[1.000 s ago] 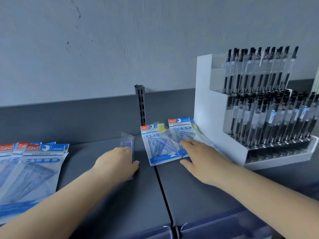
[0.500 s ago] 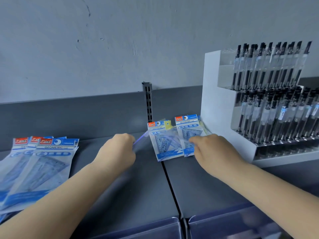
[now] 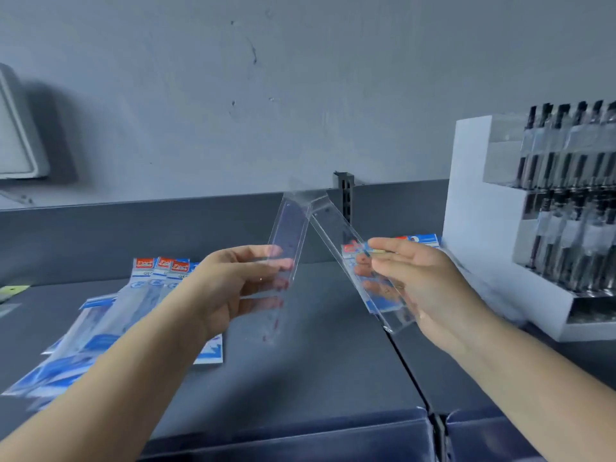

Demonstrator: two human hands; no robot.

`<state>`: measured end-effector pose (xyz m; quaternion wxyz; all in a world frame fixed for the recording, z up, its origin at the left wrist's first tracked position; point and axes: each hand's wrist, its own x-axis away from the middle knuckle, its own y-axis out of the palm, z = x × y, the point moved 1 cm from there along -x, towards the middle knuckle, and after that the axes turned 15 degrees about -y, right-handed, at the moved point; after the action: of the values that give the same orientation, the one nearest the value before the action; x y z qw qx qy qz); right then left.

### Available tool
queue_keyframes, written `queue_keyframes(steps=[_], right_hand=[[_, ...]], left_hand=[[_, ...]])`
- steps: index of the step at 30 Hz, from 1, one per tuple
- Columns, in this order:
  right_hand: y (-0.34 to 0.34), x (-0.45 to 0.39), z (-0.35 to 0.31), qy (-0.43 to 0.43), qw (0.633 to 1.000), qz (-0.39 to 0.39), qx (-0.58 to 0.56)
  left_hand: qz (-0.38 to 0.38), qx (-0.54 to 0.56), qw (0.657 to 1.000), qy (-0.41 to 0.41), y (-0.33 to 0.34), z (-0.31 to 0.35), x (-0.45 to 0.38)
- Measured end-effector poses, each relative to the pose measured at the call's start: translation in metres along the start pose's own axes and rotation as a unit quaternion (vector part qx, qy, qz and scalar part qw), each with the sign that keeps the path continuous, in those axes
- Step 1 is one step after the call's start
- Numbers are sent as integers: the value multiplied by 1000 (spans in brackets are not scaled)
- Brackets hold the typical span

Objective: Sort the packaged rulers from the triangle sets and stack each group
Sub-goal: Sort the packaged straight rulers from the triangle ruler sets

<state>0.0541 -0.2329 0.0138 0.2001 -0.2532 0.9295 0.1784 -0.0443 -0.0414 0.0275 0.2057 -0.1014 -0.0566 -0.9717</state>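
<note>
My left hand (image 3: 230, 281) holds a clear packaged ruler (image 3: 286, 235) lifted above the shelf, its top end tilted to the right. My right hand (image 3: 423, 281) holds a second clear ruler (image 3: 336, 231) that leans to the left, so the two top ends nearly meet. A stack of blue-and-white triangle set packs (image 3: 156, 281) lies fanned on the shelf at the left, partly hidden by my left arm. More triangle set packs (image 3: 423, 240) lie behind my right hand, mostly hidden.
A white tiered display of black pens (image 3: 546, 228) stands at the right. The dark grey shelf (image 3: 300, 378) has a seam running toward me and a slotted upright (image 3: 345, 198) at the back. A white box (image 3: 16, 135) hangs on the wall at left.
Both hands have risen off the shelf, each holding a clear ruler in the air. The view has swung left, so the pen display sits further right.
</note>
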Motion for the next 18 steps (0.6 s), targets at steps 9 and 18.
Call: queue_keyframes(steps=[9,18], right_hand=[[119,13,23,79,984,-85,-134],[255,27,40,137,965,-133,-179]], left_hand=[[48,16,997,55,-101,-1,42],[99,35,992,68,-229,-2,89]])
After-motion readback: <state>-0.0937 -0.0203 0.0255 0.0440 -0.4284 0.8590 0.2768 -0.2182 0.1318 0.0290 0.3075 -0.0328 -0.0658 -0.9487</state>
